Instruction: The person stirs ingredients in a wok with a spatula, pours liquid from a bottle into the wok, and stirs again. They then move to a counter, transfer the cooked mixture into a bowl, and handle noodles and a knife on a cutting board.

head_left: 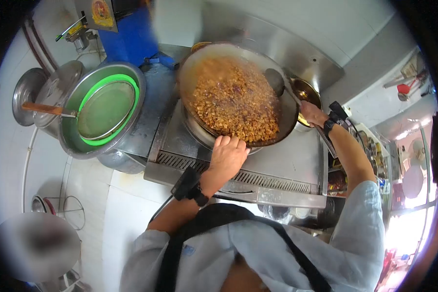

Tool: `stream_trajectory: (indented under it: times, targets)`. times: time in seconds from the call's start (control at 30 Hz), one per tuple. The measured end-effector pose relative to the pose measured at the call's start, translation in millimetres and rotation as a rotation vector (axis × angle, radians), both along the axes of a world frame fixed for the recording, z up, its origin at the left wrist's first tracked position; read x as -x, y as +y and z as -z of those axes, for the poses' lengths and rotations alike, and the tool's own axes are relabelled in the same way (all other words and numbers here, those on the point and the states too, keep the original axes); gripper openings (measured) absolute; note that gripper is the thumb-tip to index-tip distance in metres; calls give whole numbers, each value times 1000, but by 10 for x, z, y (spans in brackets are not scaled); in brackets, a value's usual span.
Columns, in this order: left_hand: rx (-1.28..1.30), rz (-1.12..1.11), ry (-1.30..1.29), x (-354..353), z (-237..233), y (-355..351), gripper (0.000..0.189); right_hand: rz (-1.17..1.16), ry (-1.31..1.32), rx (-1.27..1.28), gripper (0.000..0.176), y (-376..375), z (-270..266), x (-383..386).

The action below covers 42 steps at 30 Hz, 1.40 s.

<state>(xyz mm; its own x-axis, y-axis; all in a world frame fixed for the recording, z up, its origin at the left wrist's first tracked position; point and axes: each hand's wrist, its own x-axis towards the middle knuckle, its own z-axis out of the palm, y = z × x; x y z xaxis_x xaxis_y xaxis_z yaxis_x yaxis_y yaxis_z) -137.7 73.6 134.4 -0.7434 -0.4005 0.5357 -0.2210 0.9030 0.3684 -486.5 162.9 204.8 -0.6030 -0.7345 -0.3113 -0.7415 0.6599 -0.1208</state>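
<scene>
A large wok [207, 50] sits on the stove, full of small brown pieces of food [236, 100] in dark reddish sauce, with haze over its upper left part. My left hand [228, 155] is closed on the wok's near rim, fingertips curled over the edge. In my right hand [314, 113], at the wok's right side, is the handle of a ladle [275, 82]. Its dark, rounded head lies at the right edge of the food, against the inner wall of the wok.
Left of the stove stands a large metal basin [140, 80] holding a green-rimmed bowl [135, 87] and a wooden-handled strainer [104, 111]. A pot of shiny brown liquid [304, 91] is right behind the wok. A slotted grate [272, 182] runs along the stove's front.
</scene>
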Motion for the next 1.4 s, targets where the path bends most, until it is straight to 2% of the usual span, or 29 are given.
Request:
stream_trajectory:
  times: [0.03,0.07,0.13,0.2,0.4,0.47,0.5,0.57,0.6,0.67,0.7,0.77,0.8,0.87,0.93,0.97,1.0,1.07,1.13,1.2,1.23,1.3,1.4]
  targets:
    - [16,5,-10,-6,-39,-1,19,-83,-386,150,17,-63,-47,-74]
    - [33,11,-20,-14,-62,-3,19,2,-333,-12,26,-246,-57,-155]
    - [49,0,25,-17,-50,-18,19,136,-381,17,36,-510,168,-265]
    - [-43,56,9,-23,-39,-19,18,134,-412,-5,39,-769,208,-367]
    - [-30,38,-4,-54,-94,-4,17,69,-432,15,45,-997,28,-897]
    - [-26,34,15,-38,-71,-6,18,-182,-216,-74,48,-890,-287,-1195]
    - [12,17,36,-36,-57,-6,18,-178,-216,-77,48,-815,-381,-1261]
    - [59,-1,51,-38,-27,-8,18,-345,-47,-129,49,-656,-490,-1362]
    - [56,5,50,-45,-29,-6,18,-339,-49,-132,49,-538,-503,-1360]
    - [63,6,77,-54,-36,-6,17,-530,220,-17,50,-273,-532,-1343]
    - [53,3,57,-63,-48,1,18,-522,222,-24,50,-187,-671,-1469]
    - [43,-4,42,-53,-45,1,18,-378,205,-237,47,-9,-1101,-1780]
    - [40,-19,22,-46,-40,6,19,-363,205,-250,47,102,-1175,-1792]
    - [6,2,13,-48,-48,11,19,-420,102,-58,40,398,-1296,-1654]
    - [-12,2,20,-37,-33,9,19,-544,215,-29,36,645,-1333,-1456]
    - [-3,-4,26,-29,-29,11,18,-606,170,-4,27,741,-1428,-1432]
    - [-10,6,23,-32,-25,11,18,-597,165,-11,27,733,-1591,-1572]
    - [19,1,48,-33,-19,1,18,-140,8,-278,23,658,-1884,-1875]
    - [11,13,53,-21,-22,-5,18,-153,22,-345,19,637,-1983,-1901]
    - [3,13,21,-29,-32,-8,16,-161,103,-536,21,549,-2018,-1979]
    - [-2,16,19,-26,-26,-12,16,-159,99,-541,21,501,-1989,-2001]
    - [16,22,48,-22,-2,-21,16,-92,54,-733,21,393,-1898,-2041]
    - [-45,41,47,-23,1,-18,16,-123,-74,-692,22,196,-1548,-1923]
